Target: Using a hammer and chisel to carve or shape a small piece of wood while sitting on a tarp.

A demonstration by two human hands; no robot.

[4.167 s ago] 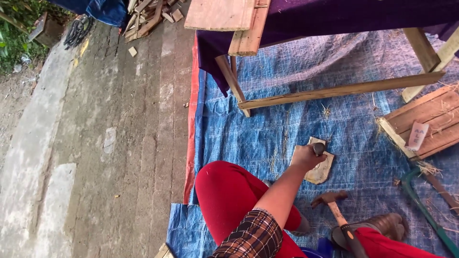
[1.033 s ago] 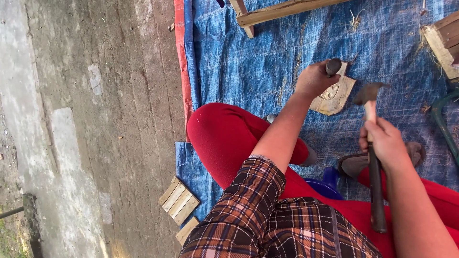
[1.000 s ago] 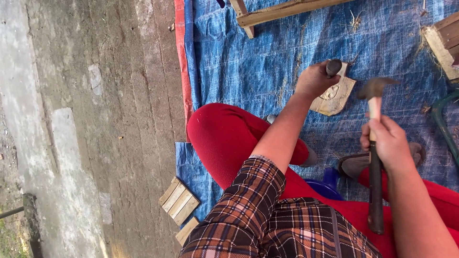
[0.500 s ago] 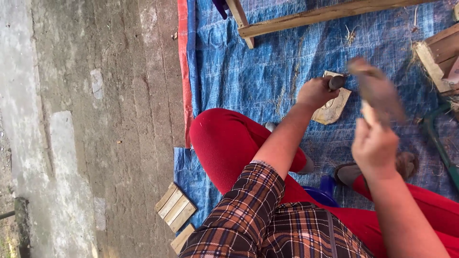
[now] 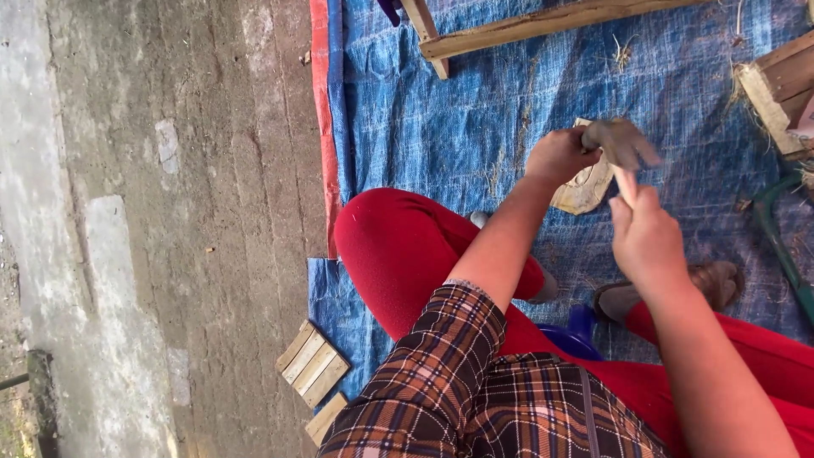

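Right hand is wrapped shut round a hammer handle, head blurred, right over the wood piece lying flat on the blue tarp; left hand is closed on something small and dark at that piece's top edge, exact pinch cannot be told. Left fingers sit just beside the hammer head, so a strike slightly off could catch them, or the wood could be skidded or split. Timber frame is well apart beyond

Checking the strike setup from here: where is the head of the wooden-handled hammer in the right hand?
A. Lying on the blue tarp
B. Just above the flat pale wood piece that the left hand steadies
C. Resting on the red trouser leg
B: the right hand holds the wooden-handled hammer, its head blurred just above the flat pale wood piece on the blue tarp, beside the left hand.
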